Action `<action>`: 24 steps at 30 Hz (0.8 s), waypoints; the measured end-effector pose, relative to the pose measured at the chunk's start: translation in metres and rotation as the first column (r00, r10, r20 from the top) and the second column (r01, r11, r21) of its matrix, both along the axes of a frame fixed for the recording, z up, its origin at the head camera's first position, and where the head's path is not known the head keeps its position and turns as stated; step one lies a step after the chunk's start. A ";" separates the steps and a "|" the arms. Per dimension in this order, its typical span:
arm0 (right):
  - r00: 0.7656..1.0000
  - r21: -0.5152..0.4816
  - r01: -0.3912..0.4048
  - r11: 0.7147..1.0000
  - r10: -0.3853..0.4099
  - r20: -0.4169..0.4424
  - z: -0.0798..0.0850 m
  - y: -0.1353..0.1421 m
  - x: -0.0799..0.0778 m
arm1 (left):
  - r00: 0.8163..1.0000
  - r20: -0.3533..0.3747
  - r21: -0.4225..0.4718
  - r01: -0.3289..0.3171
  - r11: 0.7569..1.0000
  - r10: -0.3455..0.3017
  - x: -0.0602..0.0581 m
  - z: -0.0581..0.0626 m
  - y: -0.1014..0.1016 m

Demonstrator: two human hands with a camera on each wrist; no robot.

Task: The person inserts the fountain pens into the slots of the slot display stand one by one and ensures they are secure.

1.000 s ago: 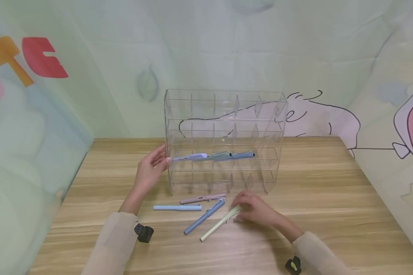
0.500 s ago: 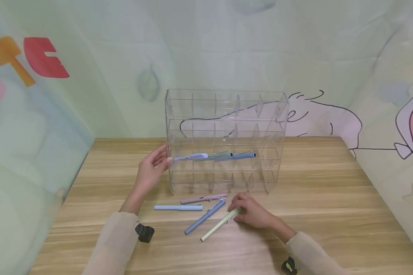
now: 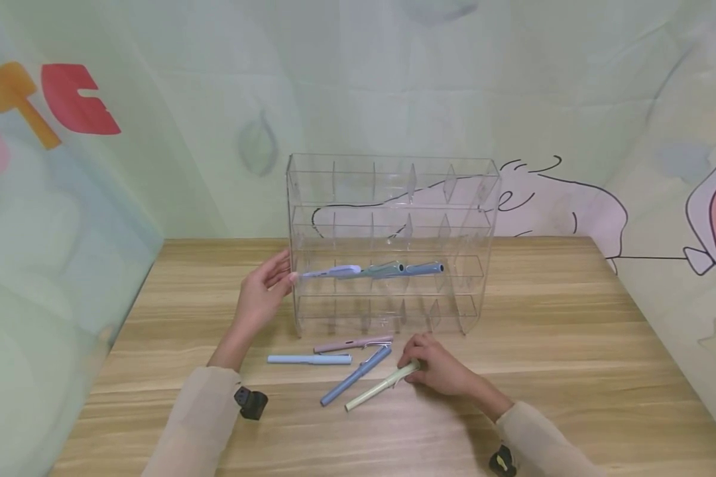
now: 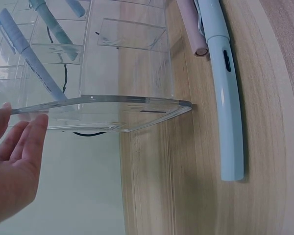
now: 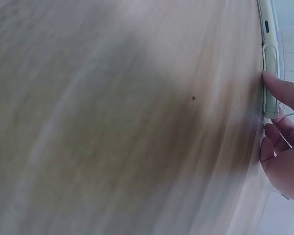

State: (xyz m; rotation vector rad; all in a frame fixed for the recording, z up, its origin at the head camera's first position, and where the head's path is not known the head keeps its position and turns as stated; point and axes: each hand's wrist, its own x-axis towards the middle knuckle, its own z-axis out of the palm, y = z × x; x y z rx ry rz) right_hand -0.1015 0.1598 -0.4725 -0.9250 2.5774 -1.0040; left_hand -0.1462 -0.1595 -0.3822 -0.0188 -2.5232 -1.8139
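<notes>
Pinching the clip end of a pale green pen (image 3: pixel 377 389), the right hand (image 3: pixel 434 366) is low over the wooden surface (image 3: pixel 561 331) just in front of a clear rack (image 3: pixel 358 296), whose left side the left hand (image 3: pixel 260 293) grips between thumb and fingers. From where I stand, that pen slants next to a darker blue pen (image 3: pixel 353 379), with a light blue pen (image 3: pixel 307 360) and a mauve pen (image 3: pixel 346 345) lying near; a lavender pen (image 3: pixel 340 271), a green pen (image 3: pixel 383 269) and a slate-blue pen (image 3: pixel 423 269) line up inside the rack.
</notes>
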 end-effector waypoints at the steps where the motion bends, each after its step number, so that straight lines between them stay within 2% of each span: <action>1: 1.000 0.001 0.001 1.000 -0.001 0.003 0.000 0.000 0.000 | 1.000 -0.002 -0.001 0.002 1.000 -0.002 0.000 0.000 0.000; 12: 0.997 -0.027 -0.039 0.999 0.041 0.062 0.002 0.005 -0.003 | 1.000 0.004 -0.004 0.000 1.000 0.000 -0.002 -0.002 -0.001; 20: 0.974 -0.074 -0.017 0.997 0.033 0.224 0.010 0.012 -0.004 | 1.000 0.006 -0.003 0.000 1.000 0.000 -0.001 0.000 -0.001; 24: 0.964 -0.105 -0.017 0.994 0.044 0.262 0.013 0.016 -0.005 | 1.000 0.014 -0.008 -0.005 1.000 0.005 -0.002 0.000 -0.001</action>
